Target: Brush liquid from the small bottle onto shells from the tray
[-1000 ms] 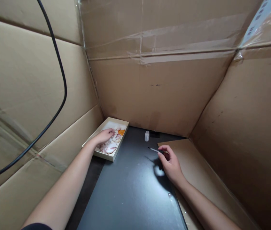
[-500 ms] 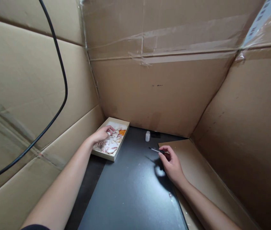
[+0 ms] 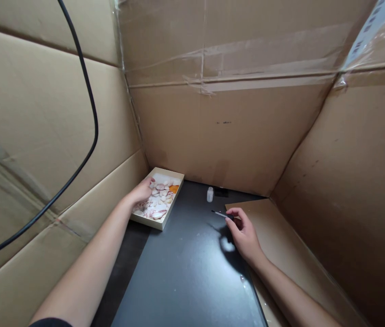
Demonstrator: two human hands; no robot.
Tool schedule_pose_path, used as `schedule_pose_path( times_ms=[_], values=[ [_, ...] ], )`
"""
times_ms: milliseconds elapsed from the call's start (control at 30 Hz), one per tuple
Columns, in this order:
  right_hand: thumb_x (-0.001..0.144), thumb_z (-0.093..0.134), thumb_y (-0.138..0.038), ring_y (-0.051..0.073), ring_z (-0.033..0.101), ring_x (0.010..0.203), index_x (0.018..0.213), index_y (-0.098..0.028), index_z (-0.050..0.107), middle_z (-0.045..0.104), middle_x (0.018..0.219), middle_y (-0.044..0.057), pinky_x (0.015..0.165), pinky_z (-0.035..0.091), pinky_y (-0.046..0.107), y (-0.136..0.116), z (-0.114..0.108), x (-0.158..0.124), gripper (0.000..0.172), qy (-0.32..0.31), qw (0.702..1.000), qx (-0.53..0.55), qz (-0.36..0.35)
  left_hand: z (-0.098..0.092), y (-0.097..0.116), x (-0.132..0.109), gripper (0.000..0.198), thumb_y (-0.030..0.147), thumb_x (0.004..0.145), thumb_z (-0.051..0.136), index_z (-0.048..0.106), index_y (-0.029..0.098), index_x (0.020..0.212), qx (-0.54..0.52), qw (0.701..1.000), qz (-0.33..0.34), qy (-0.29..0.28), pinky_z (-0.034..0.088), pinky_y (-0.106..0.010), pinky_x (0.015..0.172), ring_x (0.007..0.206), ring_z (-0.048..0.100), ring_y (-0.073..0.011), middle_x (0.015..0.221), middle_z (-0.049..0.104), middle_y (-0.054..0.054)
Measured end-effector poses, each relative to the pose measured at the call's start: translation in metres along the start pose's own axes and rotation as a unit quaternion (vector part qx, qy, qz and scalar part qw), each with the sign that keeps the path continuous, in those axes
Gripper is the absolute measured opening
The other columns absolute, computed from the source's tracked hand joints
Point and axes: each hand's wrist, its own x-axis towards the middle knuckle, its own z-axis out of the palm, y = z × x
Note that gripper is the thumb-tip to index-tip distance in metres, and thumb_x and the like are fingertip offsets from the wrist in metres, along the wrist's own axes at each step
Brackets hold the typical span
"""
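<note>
The table [image 3: 179, 272] could be smeared if the brush [image 3: 220, 214] pinched by the right hand [image 3: 246, 236] dips; left hand [image 3: 141, 192] finger state cannot be told.

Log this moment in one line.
left hand: at shells in shallow box | right hand: holding thin black-tipped rod | small bottle: standing on dark tabletop

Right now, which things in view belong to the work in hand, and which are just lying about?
In the work:
brush-like applicator, in the right hand
shells in the pale box, where the left hand is
small bottle, probably; neither hand touches it

Just about:
black cable at left
cardboard sheet at right
</note>
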Motion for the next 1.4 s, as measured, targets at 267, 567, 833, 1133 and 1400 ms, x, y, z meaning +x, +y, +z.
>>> schedule_pose_path(
  times_ms=[267, 567, 833, 1133, 1400],
  values=[
    [0.083, 0.056, -0.036, 0.015, 0.047, 0.064, 0.093, -0.020, 0.054, 0.056, 0.081, 0.002, 0.058, 0.037, 0.026, 0.000, 0.000, 0.000, 0.019, 0.003, 1.000, -0.006, -0.008, 0.009, 0.010, -0.014, 0.048, 0.011, 0.060, 0.054, 0.055, 0.017, 0.108, 0.073, 0.997, -0.025, -0.032, 0.048, -0.029, 0.072, 0.102, 0.057, -0.0284, 0.118, 0.057, -0.017],
    [0.083, 0.056, -0.037, 0.016, 0.048, 0.065, 0.093, -0.020, 0.054, 0.055, 0.082, 0.002, 0.059, 0.038, 0.026, -0.001, 0.000, -0.001, 0.020, -0.001, 1.000, -0.006, -0.001, 0.004, 0.020, -0.014, 0.031, 0.023, 0.066, 0.060, 0.059, 0.018, 0.097, 0.143, 0.989, 0.026, -0.027, 0.042, -0.030, 0.082, 0.104, 0.054, -0.0281, 0.108, 0.061, -0.013],
    [0.084, 0.055, -0.036, 0.016, 0.050, 0.068, 0.093, -0.021, 0.053, 0.057, 0.084, 0.002, 0.060, 0.038, 0.027, 0.001, 0.000, 0.000, 0.018, -0.001, 1.000, -0.009, -0.007, 0.004, 0.017, -0.014, 0.016, 0.025, 0.076, 0.051, 0.059, 0.017, 0.087, 0.114, 0.992, 0.047, -0.006, 0.038, -0.025, 0.066, 0.079, 0.058, -0.0191, 0.088, 0.065, -0.009],
    [0.084, 0.056, -0.037, 0.016, 0.050, 0.067, 0.093, -0.020, 0.054, 0.056, 0.083, 0.002, 0.059, 0.038, 0.027, 0.001, 0.000, 0.000, 0.019, 0.001, 1.000, -0.009, -0.012, 0.001, 0.007, -0.007, 0.012, 0.019, 0.073, 0.050, 0.058, 0.017, 0.082, 0.096, 0.995, 0.024, 0.010, 0.035, -0.024, 0.060, 0.074, 0.057, -0.0175, 0.082, 0.065, -0.007],
    [0.083, 0.056, -0.035, 0.016, 0.050, 0.067, 0.092, -0.020, 0.054, 0.057, 0.085, 0.002, 0.060, 0.039, 0.026, 0.000, 0.000, 0.000, 0.018, 0.005, 1.000, -0.007, -0.010, -0.002, 0.010, -0.014, 0.015, 0.019, 0.075, 0.046, 0.060, 0.017, 0.080, 0.104, 0.994, 0.032, -0.008, 0.035, -0.025, 0.060, 0.072, 0.055, -0.0176, 0.080, 0.062, -0.007]
  ],
)
